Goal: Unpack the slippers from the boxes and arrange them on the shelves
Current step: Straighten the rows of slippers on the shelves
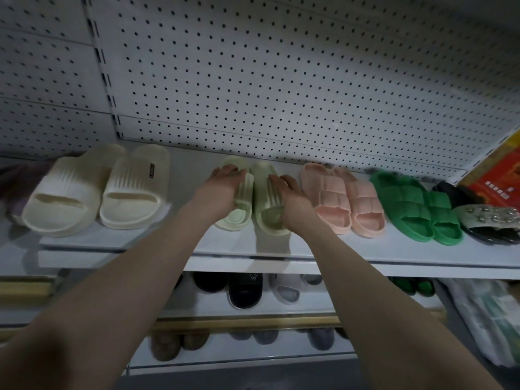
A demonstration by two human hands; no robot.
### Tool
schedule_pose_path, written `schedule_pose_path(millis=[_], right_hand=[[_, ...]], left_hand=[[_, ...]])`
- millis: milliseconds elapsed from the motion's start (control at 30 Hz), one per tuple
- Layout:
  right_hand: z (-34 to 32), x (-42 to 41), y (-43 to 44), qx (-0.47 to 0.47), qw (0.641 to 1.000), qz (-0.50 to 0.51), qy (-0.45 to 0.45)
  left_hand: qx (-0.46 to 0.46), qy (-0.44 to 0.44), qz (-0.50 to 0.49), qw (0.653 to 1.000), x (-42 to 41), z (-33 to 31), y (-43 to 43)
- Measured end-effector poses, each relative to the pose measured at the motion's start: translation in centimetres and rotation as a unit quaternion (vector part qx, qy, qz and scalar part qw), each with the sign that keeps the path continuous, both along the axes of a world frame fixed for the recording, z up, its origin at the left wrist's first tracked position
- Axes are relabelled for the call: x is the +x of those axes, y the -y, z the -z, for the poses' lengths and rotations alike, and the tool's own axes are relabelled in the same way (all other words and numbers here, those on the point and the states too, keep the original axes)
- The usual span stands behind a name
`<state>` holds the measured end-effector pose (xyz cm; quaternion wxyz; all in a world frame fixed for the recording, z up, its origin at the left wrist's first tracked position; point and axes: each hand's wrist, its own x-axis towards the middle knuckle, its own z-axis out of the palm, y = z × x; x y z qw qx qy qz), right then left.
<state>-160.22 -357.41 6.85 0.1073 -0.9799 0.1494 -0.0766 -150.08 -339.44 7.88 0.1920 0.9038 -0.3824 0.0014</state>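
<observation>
Placing a pair on the top shelf [140, 243]. The left hand [225, 190] grasps the left pale green slipper [239, 218], fingers curled over its strap; this slipper sits tipped toward its edge, not yet flat. The right hand [289, 195] wraps over the strap of the right pale green slipper [267, 220], which lies flat on the shelf, touching its mate. Well to the left of the left hand stands a cream pair [92, 190]. Just beside the right hand is a pink pair [343, 204], and farther right a dark green pair [416, 209], then a studded slipper [489, 220] near a red box [498, 175]. Below the forearms, lower shelves hold a black slipper [242, 291] and a white slipper [287, 288]. Judged from this layout, the arranging is well advanced. The pale green pair needs levelling and release, and the gap left of the left hand suggests room for more; how many slippers are still packed cannot be told.
</observation>
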Motion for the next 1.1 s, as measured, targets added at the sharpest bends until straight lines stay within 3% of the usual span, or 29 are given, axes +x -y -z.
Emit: schedule_pose_path(millis=[167, 333, 700, 1100], right_hand=[[-0.7, -0.1, 0.4, 0.023, 0.999, 0.005, -0.024], [-2.0, -0.3, 0.1, 0.147, 0.988, 0.005, -0.054], [-2.4, 0.0, -1.1, 0.103, 0.994, 0.011, -0.029], [-2.7, 0.0, -1.6, 0.140, 0.988, 0.035, -0.053]], left_hand=[[-0.002, -0.006, -0.011, 1.000, 0.0, -0.2, 0.9], [-0.003, -0.028, 0.014, 1.000, -0.7, -0.9, 1.2], [-0.002, -0.030, 0.016, 0.999, -0.4, -0.6, 0.7], [-0.011, -0.007, 0.013, 1.000, -0.5, 0.1, 0.6]])
